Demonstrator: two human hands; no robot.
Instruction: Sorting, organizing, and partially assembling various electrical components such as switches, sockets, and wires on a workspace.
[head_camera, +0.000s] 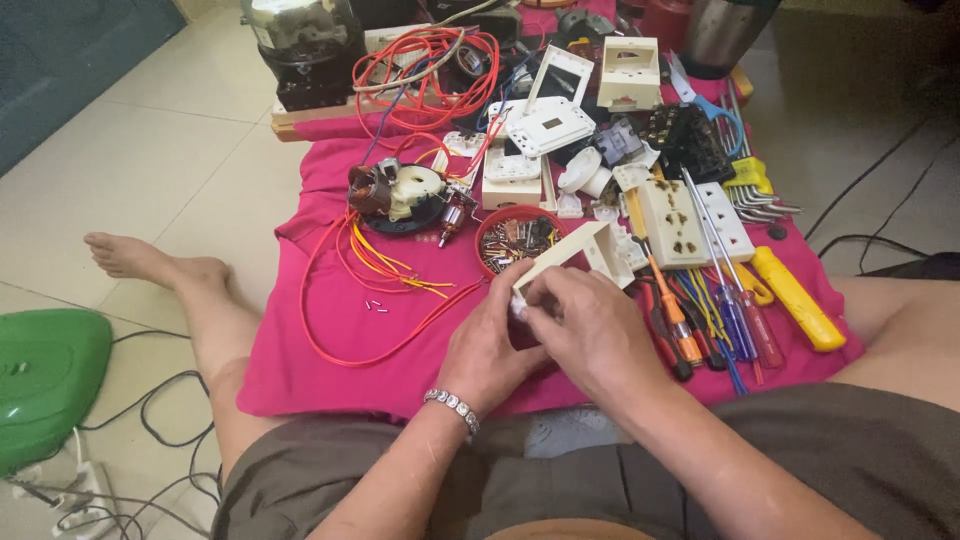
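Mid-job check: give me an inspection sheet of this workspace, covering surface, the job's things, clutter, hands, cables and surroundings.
Surface: magenta cloth spread on a pale tiled floor.
Job's things: cream plastic switch-box frame, held in both hands, with a small white part at the fingertips.
Clutter: round red dish of small metal parts; cream socket plate; screwdrivers with coloured handles; yellow-handled tool; set of hex keys; small motor with copper windings.
Hands: left hand, braceleted, and right hand both closed on the frame.
Cables: red wire coil; loose red and yellow wires; black cords on the floor.
Surroundings: green plastic housing at left; the person's bare foot.
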